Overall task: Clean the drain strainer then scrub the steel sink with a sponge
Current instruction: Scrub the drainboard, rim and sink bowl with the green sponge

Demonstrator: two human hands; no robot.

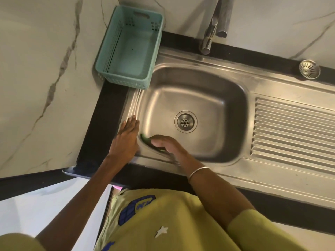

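Note:
A steel sink (199,82) with a round open drain (185,121) fills the middle of the head view. My right hand (166,143) grips a green sponge (145,138) against the basin's near-left inner wall; most of the sponge is hidden under my fingers. My left hand (126,136) lies flat with straight fingers on the sink's left rim, just beside the sponge. The metal drain strainer (309,69) sits upside down on the black counter strip behind the drainboard, far right.
A teal plastic basket (116,51), with nothing in it, stands on the counter at the sink's back-left corner. The steel tap (211,29) rises behind the basin. A ribbed drainboard (293,127) lies to the right. Marble wall panels surround the sink.

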